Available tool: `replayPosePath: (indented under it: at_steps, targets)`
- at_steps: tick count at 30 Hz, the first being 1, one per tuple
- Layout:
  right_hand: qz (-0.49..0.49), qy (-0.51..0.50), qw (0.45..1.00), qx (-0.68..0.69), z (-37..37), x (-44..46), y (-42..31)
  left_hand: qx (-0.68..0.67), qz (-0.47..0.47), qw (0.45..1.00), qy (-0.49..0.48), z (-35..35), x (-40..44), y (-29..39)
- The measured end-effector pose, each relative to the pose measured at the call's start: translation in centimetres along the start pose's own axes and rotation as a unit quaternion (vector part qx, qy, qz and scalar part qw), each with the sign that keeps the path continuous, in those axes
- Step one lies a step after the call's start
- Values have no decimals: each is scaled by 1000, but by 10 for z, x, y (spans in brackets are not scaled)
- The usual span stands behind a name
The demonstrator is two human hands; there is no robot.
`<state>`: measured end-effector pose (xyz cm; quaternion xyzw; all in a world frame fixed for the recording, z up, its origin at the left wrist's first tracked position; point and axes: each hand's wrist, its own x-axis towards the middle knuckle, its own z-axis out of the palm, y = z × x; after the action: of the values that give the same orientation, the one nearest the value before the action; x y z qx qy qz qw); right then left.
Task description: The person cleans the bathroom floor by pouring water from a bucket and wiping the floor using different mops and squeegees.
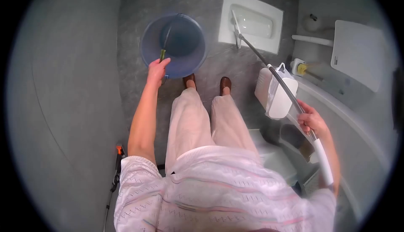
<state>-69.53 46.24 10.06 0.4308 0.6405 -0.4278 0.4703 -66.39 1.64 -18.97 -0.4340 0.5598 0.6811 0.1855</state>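
Note:
My left hand (158, 70) is closed around the green-gripped handle (162, 54) of a blue bucket (147, 42). Dark, bluish liquid seems to lie inside it. My right hand (311, 120) grips a long metal pole (261, 57) just beyond its white sleeve-like grip (322, 160). At the pole's far end is a narrow white head (236, 23), seen nearly edge-on. I cannot tell whether it is a mop or a squeegee. This head is over the left part of a white squat toilet (275, 32) set in the floor.
A white waste bin (283, 99) with a bag stands right of my feet, under the pole. Further right are a toilet brush (301, 68), a white pipe (312, 40) and a white cistern (357, 55). A grey wall (75, 84) rises at left, with an orange-tipped rod (119, 150) beside it.

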Motion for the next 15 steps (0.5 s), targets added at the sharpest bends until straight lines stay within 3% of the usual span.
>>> replayPosePath:
  at_steps: [5,10,15]
  targets:
    - [-11,13,1000,-9,5,-16,-5,-137,-78,985,74,-56,-61,-14]
    - [-6,11,1000,-21,29,-55,-15,-298,-163,929,148,-79,-93,-104]
    - [11,-69,995,-71,91,-78,-25,-433,-198,846,240,-119,-121,-207]
